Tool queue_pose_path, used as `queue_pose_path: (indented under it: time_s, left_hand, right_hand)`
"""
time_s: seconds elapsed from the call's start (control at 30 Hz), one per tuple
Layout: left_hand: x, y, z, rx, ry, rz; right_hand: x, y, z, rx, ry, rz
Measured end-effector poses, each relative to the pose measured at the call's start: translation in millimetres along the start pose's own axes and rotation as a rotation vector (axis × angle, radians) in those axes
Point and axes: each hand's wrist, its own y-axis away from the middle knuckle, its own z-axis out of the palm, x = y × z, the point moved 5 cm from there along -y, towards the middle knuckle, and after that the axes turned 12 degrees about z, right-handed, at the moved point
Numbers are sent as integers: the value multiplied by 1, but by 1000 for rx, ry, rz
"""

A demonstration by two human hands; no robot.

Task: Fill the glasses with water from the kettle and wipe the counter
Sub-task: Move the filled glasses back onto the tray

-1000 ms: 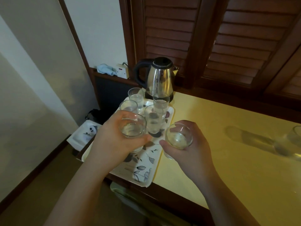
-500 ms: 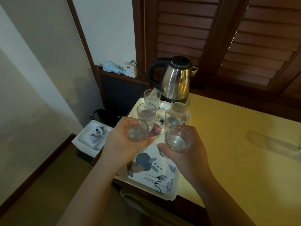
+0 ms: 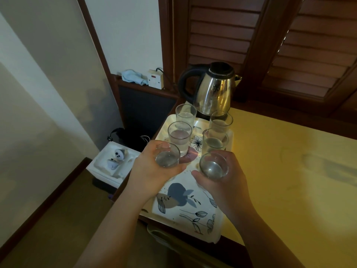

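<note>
I have a glass in each hand over the near half of the floral tray (image 3: pixel 185 219): my left hand (image 3: pixel 152 171) is wrapped around the left glass (image 3: pixel 167 155), fingers curled round its far side, and my right hand (image 3: pixel 222 182) grips the right glass (image 3: pixel 213 166) the same way, thumb on the near wall. Both hold some water, and I judge the step in hand is setting them down behind the four filled glasses (image 3: pixel 179 137) already standing in two rows at the tray's far end, just in front of the steel kettle (image 3: pixel 214 89). To do it well I would lower them level and slowly, keeping the rims upright so nothing slops, landing each base flat on bare tray with a gap from the neighbours so glass does not knock glass, and only then loosen my fingers. The yellow counter (image 3: pixel 289 161) to the right shows a darker smear that may be wet; the pale blue cloth (image 3: pixel 133 76) on the ledge beside the wall socket (image 3: pixel 155 81) looks like the thing for wiping. I can read no brand, label or writing on the kettle, tray or glasses.
</note>
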Motion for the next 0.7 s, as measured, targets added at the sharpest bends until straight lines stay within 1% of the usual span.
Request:
queue_pose_path:
  time_s: [0.17, 0.43, 0.6, 0.7]
  left_hand:
    - [0, -2, 1, -19, 51, 16]
    - [0, -5, 2, -41, 27, 27]
    - [3, -5, 2, -47, 46, 20]
    - [1, -3, 5, -22, 96, -4]
  right_hand:
    - [-1, -3, 4, -16, 31, -2]
    - [3, -1, 8, 34, 35, -2]
    - [2, -1, 8, 6, 25, 39]
    - [-1, 1, 7, -24, 3, 65]
